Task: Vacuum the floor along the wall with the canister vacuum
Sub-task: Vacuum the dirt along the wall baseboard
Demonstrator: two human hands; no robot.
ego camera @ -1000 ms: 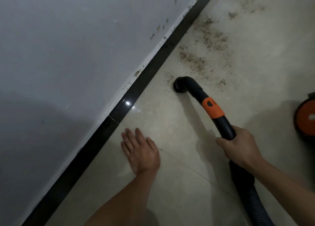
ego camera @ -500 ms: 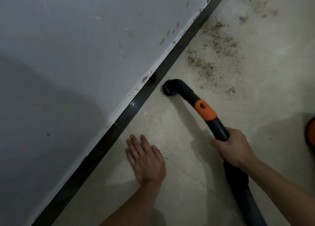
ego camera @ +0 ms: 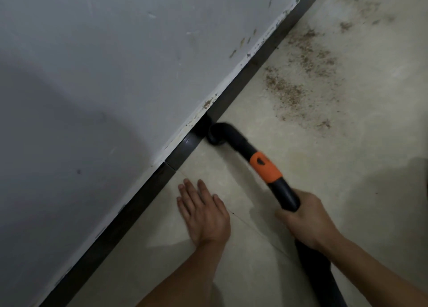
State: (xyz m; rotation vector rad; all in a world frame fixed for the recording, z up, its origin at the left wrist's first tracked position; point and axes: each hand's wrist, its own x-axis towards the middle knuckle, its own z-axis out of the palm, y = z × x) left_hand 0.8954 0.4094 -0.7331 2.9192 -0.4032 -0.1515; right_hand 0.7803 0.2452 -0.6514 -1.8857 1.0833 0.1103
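The right hand [ego camera: 308,218] grasps the black vacuum hose [ego camera: 286,194] just below its orange collar [ego camera: 265,166]. The curved nozzle [ego camera: 216,135] sits on the floor [ego camera: 301,156], touching the dark baseboard [ego camera: 185,149] at the foot of the grey wall [ego camera: 115,75]. The left hand [ego camera: 203,210] lies flat on the floor, fingers straight, near the baseboard. Brown dust [ego camera: 298,75] is scattered on the floor beyond the nozzle.

Black curved vacuum nozzle [ego camera: 216,135] with orange collar [ego camera: 265,166], mouth down on beige floor [ego camera: 324,167] just beside dark baseboard [ego camera: 231,98]
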